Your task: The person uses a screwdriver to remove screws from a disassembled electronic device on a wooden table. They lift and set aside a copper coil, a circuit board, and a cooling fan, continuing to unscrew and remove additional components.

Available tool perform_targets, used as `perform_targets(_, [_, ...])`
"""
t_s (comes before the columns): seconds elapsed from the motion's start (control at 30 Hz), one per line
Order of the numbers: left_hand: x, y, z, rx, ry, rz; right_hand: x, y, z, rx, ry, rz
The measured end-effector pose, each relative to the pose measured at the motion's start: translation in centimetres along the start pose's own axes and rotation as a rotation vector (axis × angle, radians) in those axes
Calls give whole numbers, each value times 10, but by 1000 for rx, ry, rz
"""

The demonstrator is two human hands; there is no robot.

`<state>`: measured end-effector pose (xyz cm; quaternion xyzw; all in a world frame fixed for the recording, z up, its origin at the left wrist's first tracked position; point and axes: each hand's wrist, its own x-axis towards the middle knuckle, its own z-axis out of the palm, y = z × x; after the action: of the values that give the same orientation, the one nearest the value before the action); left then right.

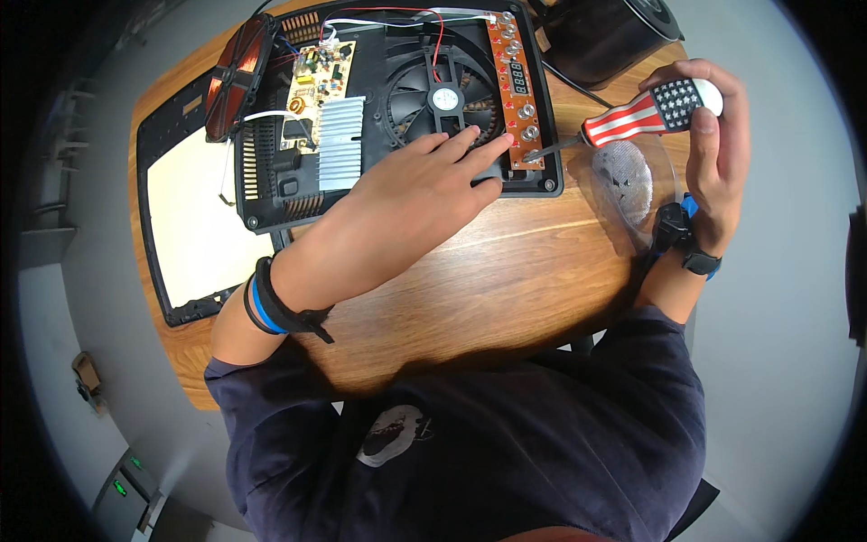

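My right hand (pixel 720 135) grips a screwdriver (pixel 655 113) by its thick handle, patterned with red and white stripes and white stars on black. The screwdriver's shaft points left, its tip at the lower end of a narrow orange circuit board (pixel 521 95) with buttons and a digit display. My left hand (pixel 420 194) lies palm down with fingers stretched out. Its fingertips rest across the lower part of a black cooling fan (pixel 442 95) and at the board's left edge. Both board and fan sit inside an opened black appliance housing (pixel 375 54).
Left of the fan are a finned silver heat sink (pixel 340 144), a yellowish circuit board (pixel 322 72) and a copper coil (pixel 237 77). A black-framed panel (pixel 199 217) lies at the left. A clear plastic dish (pixel 623 181) and a black jug (pixel 610 41) stand at the right on the wooden table (pixel 452 289).
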<state>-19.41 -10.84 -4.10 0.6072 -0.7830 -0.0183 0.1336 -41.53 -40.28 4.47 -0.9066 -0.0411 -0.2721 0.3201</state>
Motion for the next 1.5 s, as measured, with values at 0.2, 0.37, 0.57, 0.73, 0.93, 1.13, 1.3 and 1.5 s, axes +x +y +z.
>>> perform_targets(0.2, [2, -8, 2, 39, 32, 57, 0, -18, 16, -20, -41, 97])
perform_targets(0.37, [2, -10, 5, 74, 67, 70, 5, -22, 17, -151, -116, 129])
perform_targets(0.57, [2, -12, 6, 68, 107, 94, 11, -30, 16, -46, -45, 76])
perform_targets(0.73, [-3, -14, 3, 57, 102, 101, 19, -36, 19, -288, -50, 64])
perform_targets(0.93, [-3, -14, 4, 51, 96, 85, 22, -35, 19, -293, -49, 52])
perform_targets(1.13, [-1, -17, 10, 91, 113, 76, 30, -51, 18, -428, -103, 76])
perform_targets(1.3, [-2, -18, 12, 95, 124, 85, 38, -58, 5, -518, -247, 80])
perform_targets(1.5, [-1, -19, 15, 53, 145, 77, 49, -61, -21, -464, -454, 73])
